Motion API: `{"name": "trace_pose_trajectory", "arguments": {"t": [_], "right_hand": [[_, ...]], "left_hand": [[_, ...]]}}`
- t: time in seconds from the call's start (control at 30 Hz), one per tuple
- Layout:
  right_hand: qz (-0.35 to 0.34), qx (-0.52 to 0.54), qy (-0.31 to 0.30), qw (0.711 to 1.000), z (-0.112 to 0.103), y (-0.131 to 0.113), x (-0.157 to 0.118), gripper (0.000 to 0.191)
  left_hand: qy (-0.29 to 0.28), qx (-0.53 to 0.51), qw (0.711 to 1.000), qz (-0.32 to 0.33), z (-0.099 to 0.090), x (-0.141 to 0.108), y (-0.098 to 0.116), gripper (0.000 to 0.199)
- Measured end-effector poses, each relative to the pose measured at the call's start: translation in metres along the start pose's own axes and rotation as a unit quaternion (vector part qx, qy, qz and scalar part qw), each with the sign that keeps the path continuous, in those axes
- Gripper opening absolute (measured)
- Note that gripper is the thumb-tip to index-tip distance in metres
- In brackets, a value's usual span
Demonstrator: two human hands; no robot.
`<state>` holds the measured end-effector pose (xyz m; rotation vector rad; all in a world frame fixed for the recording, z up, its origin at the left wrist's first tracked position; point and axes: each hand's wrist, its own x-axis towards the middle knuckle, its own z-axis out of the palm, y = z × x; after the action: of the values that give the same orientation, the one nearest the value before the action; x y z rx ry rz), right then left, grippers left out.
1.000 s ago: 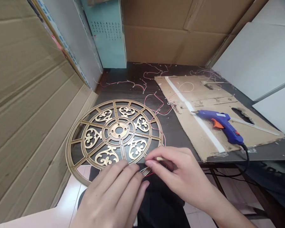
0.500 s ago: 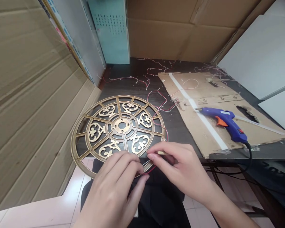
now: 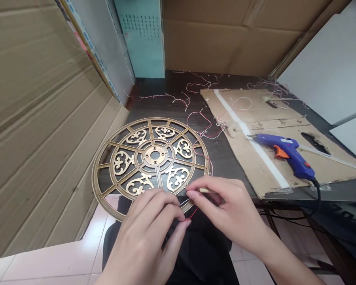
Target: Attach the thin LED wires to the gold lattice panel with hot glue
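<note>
Overhanging the table's (image 3: 227, 166) near edge, the wheel (image 3: 150, 159) lies flat toward the left, its near rim above the dark-clothed lap (image 3: 201, 249). Its left rim sits near the cardboard wall (image 3: 47, 138); on the right, a narrow strip of tabletop, crossed by loose wires (image 3: 207, 135), separates it from the cardboard sheet (image 3: 249, 174). The glue gun (image 3: 292, 154) lies on that sheet, well apart from both hands.

At the wheel's near rim, the left hand (image 3: 150, 233) curls over, thumb and forefinger almost meeting on a red wire (image 3: 192, 215). The right hand (image 3: 228, 202) has thumb and forefinger pressed together, pinching a pale stick (image 3: 204, 190) beside the rim; its tip is hidden.

Round and brass-coloured, the wheel has flat spokes, a pierced hub and heart-shaped scrollwork. The sheet is brown with torn edges, a white strip and a ragged dark hole; the gun is blue plastic with an orange trigger.
</note>
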<state>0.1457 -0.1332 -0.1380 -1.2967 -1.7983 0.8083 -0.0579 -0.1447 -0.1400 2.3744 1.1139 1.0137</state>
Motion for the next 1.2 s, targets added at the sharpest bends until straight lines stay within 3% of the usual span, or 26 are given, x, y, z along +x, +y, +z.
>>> {"name": "trace_pose_trajectory", "arguments": {"t": [0.37,0.6,0.8,1.0,1.2], "right_hand": [[0.008,0.003,-0.013,1.000,-0.004,0.001,0.002,0.010],[-0.010,-0.005,-0.001,1.000,-0.004,0.001,0.002,0.008],[-0.054,-0.002,-0.057,0.997,-0.008,0.000,0.001,0.008],[-0.061,-0.021,-0.088,0.994,-0.009,0.001,0.001,0.009],[-0.071,-0.039,-0.090,0.993,-0.007,0.001,-0.001,0.009]], "left_hand": [[0.017,0.012,1.000,0.019,0.000,-0.005,-0.003,0.013],[0.064,0.132,0.986,0.074,0.005,-0.034,-0.009,0.028],[0.019,0.128,0.987,0.100,-0.003,-0.055,-0.016,0.031],[0.014,0.160,0.979,0.124,-0.006,-0.049,-0.014,0.029],[-0.045,0.227,0.960,0.154,-0.021,-0.043,-0.014,0.040]]}}
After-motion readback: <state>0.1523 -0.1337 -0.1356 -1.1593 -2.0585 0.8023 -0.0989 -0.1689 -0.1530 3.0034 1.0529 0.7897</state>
